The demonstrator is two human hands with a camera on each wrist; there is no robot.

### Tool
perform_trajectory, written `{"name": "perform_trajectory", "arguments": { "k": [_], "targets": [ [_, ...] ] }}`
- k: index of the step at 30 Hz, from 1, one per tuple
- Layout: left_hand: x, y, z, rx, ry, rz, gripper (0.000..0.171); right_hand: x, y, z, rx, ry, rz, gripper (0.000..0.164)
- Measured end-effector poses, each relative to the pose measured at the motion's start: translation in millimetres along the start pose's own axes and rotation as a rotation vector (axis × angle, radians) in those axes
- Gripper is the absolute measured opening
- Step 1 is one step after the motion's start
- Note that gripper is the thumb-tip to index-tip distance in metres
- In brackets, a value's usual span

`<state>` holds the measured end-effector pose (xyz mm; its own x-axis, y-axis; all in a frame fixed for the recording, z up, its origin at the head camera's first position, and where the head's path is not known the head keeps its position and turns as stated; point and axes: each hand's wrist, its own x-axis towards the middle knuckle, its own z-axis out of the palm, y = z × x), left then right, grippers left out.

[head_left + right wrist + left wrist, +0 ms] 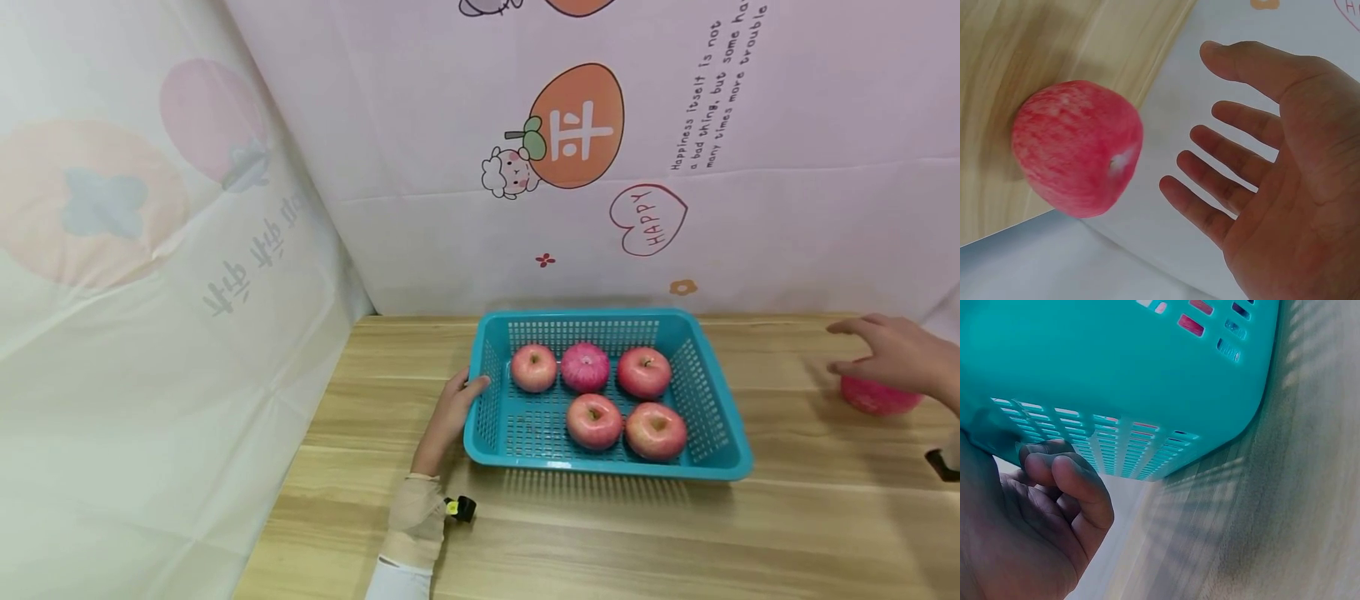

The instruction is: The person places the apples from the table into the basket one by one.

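Note:
A blue plastic basket point(600, 468) stands on the table with several red apples point(594, 422) in it. One round fruit point(585, 367) at its back middle is deeper pink and streaked. My left hand point(454, 408) grips the basket's left rim, thumb over the edge; in the left wrist view its fingers point(1082, 481) curl against the outer wall. Off to the right, my right hand point(892, 350) hovers beside and above a pink-red apple point(1079, 150) on the table. Its fingers are spread and apart from the apple in the right wrist view.
The wooden table point(600, 542) meets a white printed cloth point(450, 167) at the back, and another cloth point(150, 375) hangs along the left. A small black device point(461, 508) sits at the left wrist.

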<state>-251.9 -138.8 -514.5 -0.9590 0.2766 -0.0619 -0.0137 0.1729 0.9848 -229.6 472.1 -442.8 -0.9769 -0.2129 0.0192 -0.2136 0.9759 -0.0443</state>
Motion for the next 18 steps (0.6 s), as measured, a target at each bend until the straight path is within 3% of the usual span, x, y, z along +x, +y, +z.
{"name": "perform_trajectory", "arguments": {
  "k": [3,10,18],
  "targets": [
    [-7.1,15.7,-0.6,-0.008,-0.027,-0.013,0.050,-1,6,4,-0.007,0.015,0.001,0.068],
    [-8.9,16.7,-1.5,0.003,-0.033,-0.017,0.050,-6,15,14,-0.020,-0.021,0.039,0.067],
    [-9.0,16.6,-0.8,0.011,-0.030,-0.016,0.051,-11,19,21,-0.032,0.005,0.055,0.072]
  ]
}}
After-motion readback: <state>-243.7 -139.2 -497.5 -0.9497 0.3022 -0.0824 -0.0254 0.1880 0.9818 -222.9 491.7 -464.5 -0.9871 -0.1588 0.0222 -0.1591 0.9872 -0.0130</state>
